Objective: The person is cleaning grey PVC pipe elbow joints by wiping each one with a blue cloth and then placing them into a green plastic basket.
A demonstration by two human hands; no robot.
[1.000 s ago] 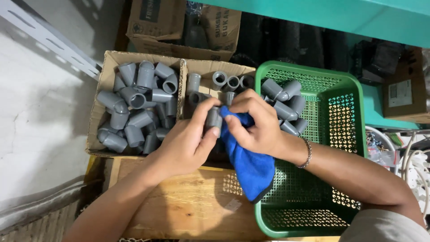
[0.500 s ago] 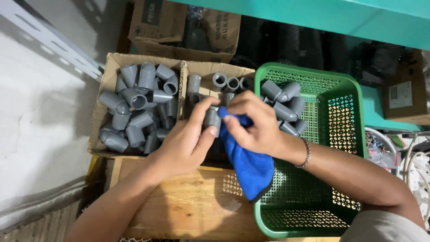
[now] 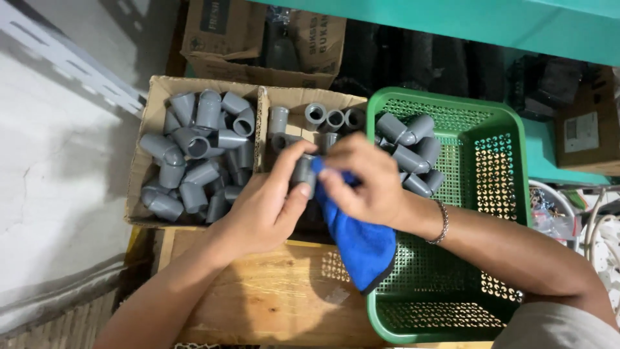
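Note:
My left hand (image 3: 266, 210) grips a grey plastic pipe fitting (image 3: 303, 173) between thumb and fingers, just in front of the cardboard box. My right hand (image 3: 365, 181) holds a blue cloth (image 3: 361, 242) and presses it against the fitting's right side; the rest of the cloth hangs down over the basket's left rim. Both hands meet above the gap between the box and the green basket (image 3: 504, 213).
A two-compartment cardboard box (image 3: 150, 123) holds several grey pipe fittings (image 3: 197, 155), fewer in the right compartment. The green perforated basket has several fittings (image 3: 410, 152) in its far left corner. A wooden board (image 3: 271, 297) lies beneath. More cartons (image 3: 258, 39) and a teal shelf stand behind.
My hands stay together on the fitting; the right hand has shifted the cloth slightly along it. The view barely moved.

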